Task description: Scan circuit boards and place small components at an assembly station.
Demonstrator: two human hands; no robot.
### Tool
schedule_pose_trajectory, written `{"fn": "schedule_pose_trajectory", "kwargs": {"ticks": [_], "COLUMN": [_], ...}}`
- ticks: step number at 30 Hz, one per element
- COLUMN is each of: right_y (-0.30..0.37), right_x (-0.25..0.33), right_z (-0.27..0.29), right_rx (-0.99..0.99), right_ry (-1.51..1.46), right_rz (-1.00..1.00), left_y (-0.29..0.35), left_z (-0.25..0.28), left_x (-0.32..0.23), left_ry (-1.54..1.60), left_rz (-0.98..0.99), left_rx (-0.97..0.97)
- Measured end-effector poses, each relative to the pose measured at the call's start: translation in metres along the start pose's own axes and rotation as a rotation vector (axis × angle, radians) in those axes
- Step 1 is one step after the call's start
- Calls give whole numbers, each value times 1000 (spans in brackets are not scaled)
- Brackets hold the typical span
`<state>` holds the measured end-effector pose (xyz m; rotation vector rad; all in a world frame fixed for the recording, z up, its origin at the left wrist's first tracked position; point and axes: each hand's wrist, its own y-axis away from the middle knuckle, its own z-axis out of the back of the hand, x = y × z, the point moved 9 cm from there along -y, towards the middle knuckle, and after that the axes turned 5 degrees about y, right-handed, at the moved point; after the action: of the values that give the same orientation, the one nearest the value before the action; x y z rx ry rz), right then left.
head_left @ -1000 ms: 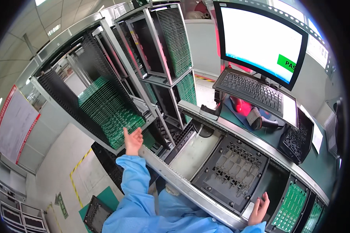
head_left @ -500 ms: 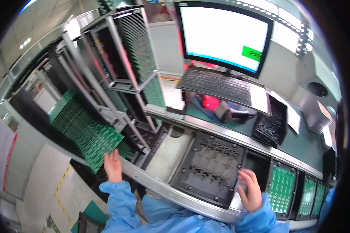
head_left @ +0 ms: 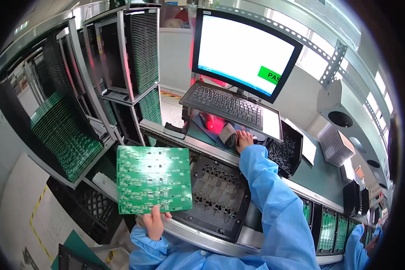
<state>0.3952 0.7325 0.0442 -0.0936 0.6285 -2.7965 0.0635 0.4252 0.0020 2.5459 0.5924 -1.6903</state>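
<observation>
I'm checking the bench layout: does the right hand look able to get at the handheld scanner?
Most likely yes: the right hand is right at the handheld scanner, just below the keyboard, and nothing visible stands between them.

Bright windows [head_left: 315,63] upper right; white glare on green board [head_left: 154,180]; edges curved, dark.

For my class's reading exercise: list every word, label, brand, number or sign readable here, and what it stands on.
Green block on the monitor: large dark capitals, cut off at the screen's edge; partly readable, but I won't copy them.
Pale label at the monitor's upper left corner: too small to read.
Keyboard: key markings too small to read.
Green circuit board in the left hand: pale marks, none readable as text.
</observation>
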Motion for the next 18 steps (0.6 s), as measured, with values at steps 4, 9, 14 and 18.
{"fn": "schedule_pose_trajectory", "kwargs": {"ticks": [4, 9, 14, 18], "right_y": [15, 30, 29, 31], "right_x": [43, 119, 126, 123], "right_z": [28, 106, 116, 119], "right_rx": [54, 214, 273, 255], "right_ry": [-143, -285, -233, -235], "right_rz": [286, 517, 557, 547], "left_y": [0, 0, -2, -1], "left_z": [-6, -13, -22, -22], "left_x": [-6, -2, 1, 4], "left_ry": [-36, -44, -65, -91], "left_rz": [13, 111, 138, 139], "left_rx": [32, 115, 191, 236]}}
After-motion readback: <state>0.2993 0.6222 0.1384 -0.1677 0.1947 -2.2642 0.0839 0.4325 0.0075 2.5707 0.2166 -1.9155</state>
